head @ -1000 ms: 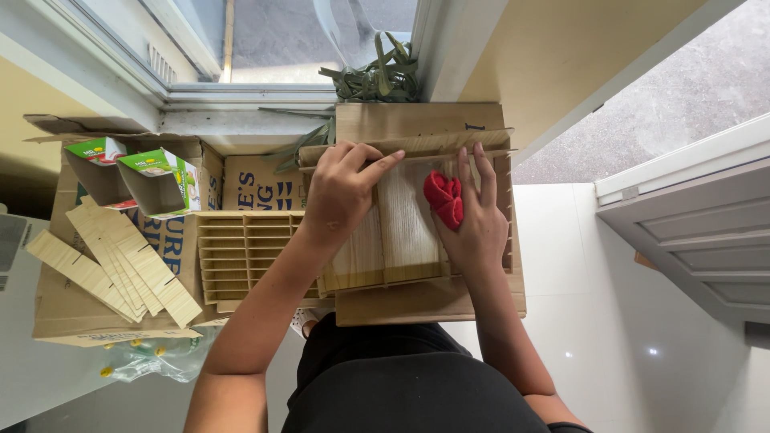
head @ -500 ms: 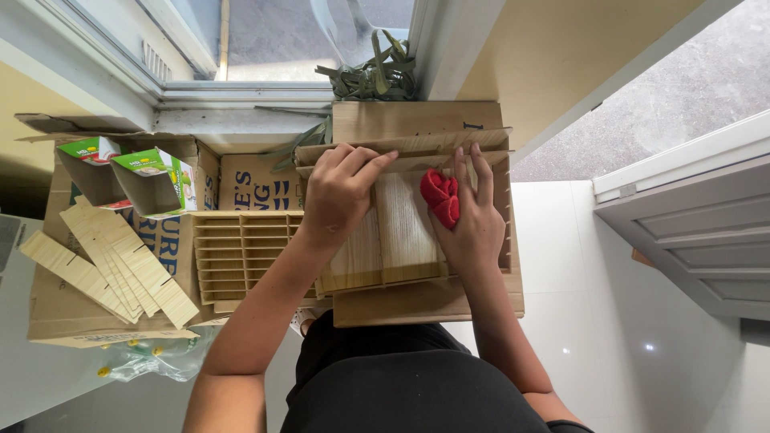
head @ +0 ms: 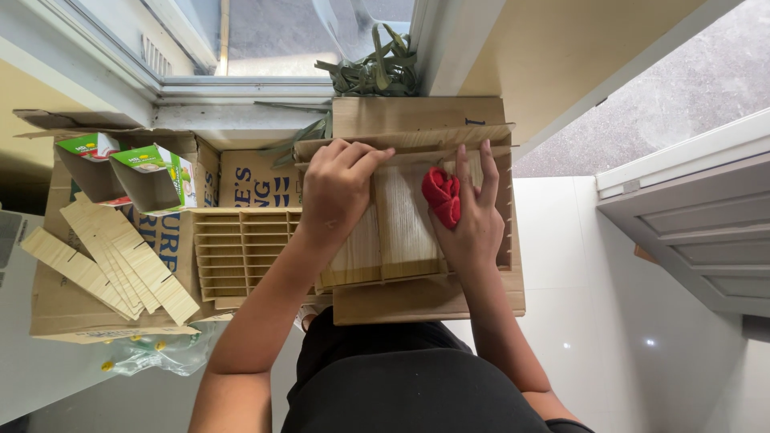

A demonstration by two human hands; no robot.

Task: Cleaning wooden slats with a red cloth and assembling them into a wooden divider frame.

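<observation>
Head view: pale wooden panel (head: pixel 401 228) lies on slotted wooden frame (head: pixel 505 216) atop cardboard box (head: pixel 417 116), left hand (head: pixel 337 192) curled closed on panel's top edge, right hand (head: pixel 473 216) flat, fingers spread, pinning red cloth (head: pixel 441 196), wooden grid (head: pixel 241 248) and notched strips (head: pixel 112 256) to the left.

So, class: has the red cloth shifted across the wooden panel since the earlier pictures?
No. The red cloth sits in the same place under the right hand, near the right edge of the wooden panel, just below the upper strip.
</observation>
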